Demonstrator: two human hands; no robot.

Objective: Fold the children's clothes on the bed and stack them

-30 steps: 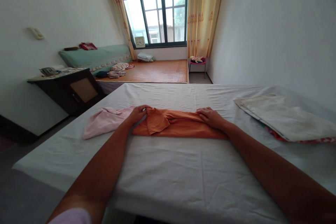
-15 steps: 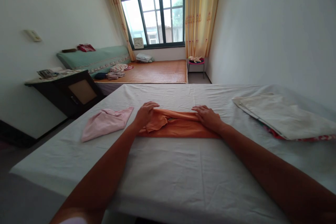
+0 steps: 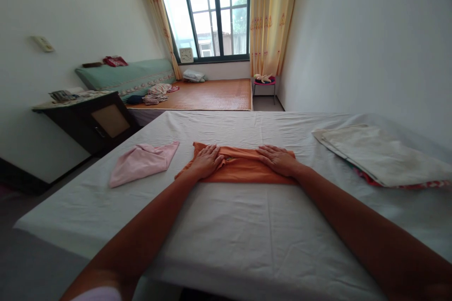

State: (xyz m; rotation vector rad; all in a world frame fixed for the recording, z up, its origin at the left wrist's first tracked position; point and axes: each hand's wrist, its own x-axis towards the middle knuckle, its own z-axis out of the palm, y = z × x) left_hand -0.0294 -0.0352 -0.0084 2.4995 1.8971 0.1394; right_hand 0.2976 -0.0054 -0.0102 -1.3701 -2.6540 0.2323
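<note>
An orange garment (image 3: 243,174), folded into a long flat strip, lies on the white sheet (image 3: 226,225) in front of me. My left hand (image 3: 208,161) rests flat on its left part, fingers stretched out and pointing away from me. On the right part lies my right hand (image 3: 277,159), palm down with its fingers extended toward the middle. Between the hands a small bit of printed pattern shows at a fold. Both palms hide the cloth beneath them.
A pink folded cloth (image 3: 143,163) lies to the left. On the right is a stack of folded white cloth (image 3: 384,155) with red patterned fabric under it. Beyond the sheet stand a bed with a brown mat (image 3: 215,94), a dark cabinet (image 3: 88,117) and a small stool (image 3: 264,83).
My left hand has moved right and come down flat on the orange garment, whose left end now lies spread out. My right hand has flattened in nearly the same place.
</note>
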